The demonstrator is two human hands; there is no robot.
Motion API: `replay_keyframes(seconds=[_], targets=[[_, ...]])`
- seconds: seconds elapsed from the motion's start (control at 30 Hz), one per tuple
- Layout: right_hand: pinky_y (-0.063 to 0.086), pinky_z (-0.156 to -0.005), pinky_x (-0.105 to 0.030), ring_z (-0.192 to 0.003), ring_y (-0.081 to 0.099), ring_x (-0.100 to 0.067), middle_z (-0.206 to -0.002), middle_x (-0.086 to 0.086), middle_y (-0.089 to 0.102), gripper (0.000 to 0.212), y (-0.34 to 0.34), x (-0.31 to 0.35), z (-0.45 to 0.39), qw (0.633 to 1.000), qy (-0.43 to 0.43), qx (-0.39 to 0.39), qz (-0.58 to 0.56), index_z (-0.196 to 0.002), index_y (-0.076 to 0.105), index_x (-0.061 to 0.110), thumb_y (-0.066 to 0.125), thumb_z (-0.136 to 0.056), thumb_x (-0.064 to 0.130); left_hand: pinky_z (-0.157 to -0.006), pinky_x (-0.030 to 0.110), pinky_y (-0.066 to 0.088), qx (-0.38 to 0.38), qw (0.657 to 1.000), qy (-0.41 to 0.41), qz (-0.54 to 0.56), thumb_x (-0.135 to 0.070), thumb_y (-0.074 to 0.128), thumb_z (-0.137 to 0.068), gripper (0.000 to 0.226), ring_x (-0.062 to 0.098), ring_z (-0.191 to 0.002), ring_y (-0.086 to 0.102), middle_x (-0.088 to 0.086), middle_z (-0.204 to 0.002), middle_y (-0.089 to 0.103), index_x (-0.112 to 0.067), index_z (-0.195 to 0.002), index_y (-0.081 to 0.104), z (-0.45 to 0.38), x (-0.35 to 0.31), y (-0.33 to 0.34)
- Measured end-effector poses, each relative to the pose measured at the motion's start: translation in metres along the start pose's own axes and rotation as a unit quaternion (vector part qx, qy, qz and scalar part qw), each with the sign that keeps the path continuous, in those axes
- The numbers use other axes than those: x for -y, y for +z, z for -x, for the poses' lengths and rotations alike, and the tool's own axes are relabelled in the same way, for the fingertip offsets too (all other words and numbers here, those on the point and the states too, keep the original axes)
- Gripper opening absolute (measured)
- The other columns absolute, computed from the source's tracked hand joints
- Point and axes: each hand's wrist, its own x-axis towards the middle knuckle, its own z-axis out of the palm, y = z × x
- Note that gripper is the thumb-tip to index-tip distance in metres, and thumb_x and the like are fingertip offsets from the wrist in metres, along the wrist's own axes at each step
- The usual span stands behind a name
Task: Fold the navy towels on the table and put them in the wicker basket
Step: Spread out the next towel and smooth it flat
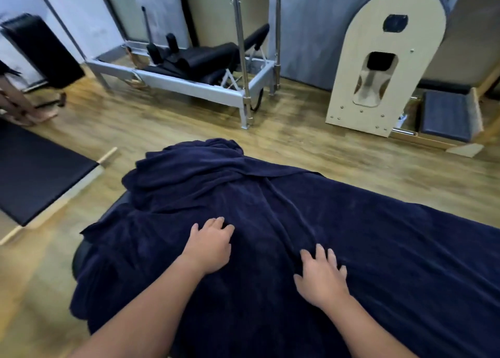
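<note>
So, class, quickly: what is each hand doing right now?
Left hand: open, flat on the navy towel.
Right hand: open, fingers spread on the same towel.

- One view only, so no second view is sharing any part of the scene.
- The head camera is looking forward and steeply down from above the near edge of the table (pixel 89 249).
- It is sitting close: both forearms are entering from the bottom edge, and the hands, left hand (pixel 209 245) and right hand (pixel 322 275), are filling the lower centre.
- The wide lens is bending straight lines near the borders.
- The wooden floor (pixel 297 130) and the exercise frame (pixel 189 84) are lying farther off, across the upper half.
</note>
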Motion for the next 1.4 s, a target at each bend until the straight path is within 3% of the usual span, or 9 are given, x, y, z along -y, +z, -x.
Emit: replay_keyframes(seconds=[0.2, 0.43, 0.57, 0.67, 0.8, 0.97, 1.1, 1.27, 1.4], targets=[[0.041, -0.106, -0.049, -0.136, 0.035, -0.025, -0.146, 0.001, 0.04, 0.048, -0.006, 0.056, 0.014, 0.997, -0.068, 0.017, -0.032, -0.14, 0.047, 0.027, 0.053, -0.096, 0.045, -0.094, 0.041, 0.045, -0.027, 0.998, -0.041, -0.025, -0.03, 0.046, -0.097, 0.025, 0.024, -0.12, 0.049, -0.001, -0.129, 0.05, -0.019, -0.115, 0.058, 0.016, 0.079, -0.027], [0.046, -0.102, -0.04, -0.127, 0.043, -0.022, -0.136, 0.002, 0.049, 0.046, -0.016, 0.151, -0.006, 0.994, -0.099, -0.009, -0.039, -0.139, 0.051, 0.024, 0.053, -0.097, 0.043, -0.096, 0.049, 0.048, -0.148, 0.985, -0.086, 0.005, -0.02, 0.05, -0.092, 0.053, 0.034, -0.135, 0.036, 0.012, -0.154, 0.029, -0.02, -0.144, 0.04, -0.036, 0.194, -0.066], [0.044, -0.105, -0.036, -0.126, 0.042, -0.02, -0.139, 0.006, 0.047, 0.047, -0.015, 0.226, -0.023, 0.991, -0.117, -0.05, -0.051, -0.142, 0.049, 0.024, 0.052, -0.099, 0.042, -0.111, 0.051, 0.038, -0.107, 0.981, -0.123, 0.103, -0.028, 0.058, -0.091, 0.075, 0.04, -0.141, 0.028, 0.019, -0.154, 0.026, -0.024, -0.155, 0.018, -0.096, 0.257, -0.076], [0.043, -0.106, -0.036, -0.124, 0.043, -0.02, -0.136, 0.005, 0.049, 0.047, -0.012, 0.28, -0.029, 0.986, -0.153, -0.042, -0.057, -0.143, 0.047, 0.025, 0.052, -0.099, 0.041, -0.097, 0.046, 0.05, -0.043, 0.968, -0.129, 0.213, -0.038, 0.069, -0.087, 0.057, 0.036, -0.116, 0.056, 0.011, -0.121, 0.06, -0.014, -0.133, 0.046, -0.123, 0.281, -0.087], [0.044, -0.104, -0.045, -0.121, 0.044, -0.031, -0.131, -0.004, 0.047, 0.052, 0.0, 0.342, -0.033, 0.97, -0.243, 0.003, -0.028, -0.145, 0.041, 0.023, 0.056, -0.097, 0.038, -0.066, 0.033, 0.051, -0.06, 0.97, -0.058, 0.227, -0.026, 0.067, -0.083, 0.018, 0.025, -0.08, 0.063, 0.004, -0.082, 0.067, -0.008, -0.085, 0.065, -0.136, 0.283, -0.118], [0.041, -0.095, -0.056, -0.121, 0.043, -0.041, -0.137, -0.019, 0.045, 0.096, 0.014, 0.398, -0.04, 0.97, -0.216, 0.051, 0.101, -0.157, 0.002, 0.031, 0.07, -0.09, 0.038, -0.069, 0.031, 0.05, -0.057, 0.85, 0.019, 0.524, -0.017, 0.075, -0.085, 0.013, 0.02, -0.072, 0.066, 0.009, -0.082, 0.074, -0.006, -0.083, 0.068, -0.142, 0.26, -0.162], [0.041, -0.09, -0.051, -0.114, 0.048, -0.043, -0.121, -0.026, 0.058, 0.045, 0.021, 0.391, -0.038, 0.966, -0.202, 0.05, 0.156, -0.136, 0.047, 0.002, 0.059, -0.092, 0.005, -0.072, 0.031, 0.05, -0.094, 0.801, 0.03, 0.59, -0.017, 0.077, -0.087, 0.011, 0.017, -0.076, 0.061, 0.002, -0.09, 0.067, -0.021, -0.087, 0.066, -0.159, 0.241, -0.171], [0.046, -0.088, -0.044, -0.11, 0.054, -0.036, -0.119, -0.017, 0.061, 0.027, 0.03, 0.348, -0.029, 0.988, -0.113, 0.021, 0.102, -0.118, 0.059, 0.007, 0.054, -0.098, 0.024, -0.073, 0.031, 0.054, 0.069, 0.847, 0.139, 0.509, -0.002, 0.068, -0.089, 0.048, 0.016, -0.088, 0.065, 0.001, -0.103, 0.069, -0.01, -0.135, 0.057, -0.184, 0.222, -0.167], [0.045, -0.074, -0.035, -0.099, 0.058, -0.029, -0.111, -0.01, 0.061, 0.021, 0.018, 0.326, -0.03, 0.997, -0.063, -0.025, 0.038, -0.107, 0.059, 0.012, 0.051, -0.099, 0.03, -0.097, 0.042, 0.053, -0.028, 0.965, 0.164, 0.201, -0.015, 0.065, -0.078, 0.067, 0.03, -0.111, 0.061, 0.005, -0.117, 0.057, -0.028, -0.142, 0.048, -0.194, 0.234, -0.153]])
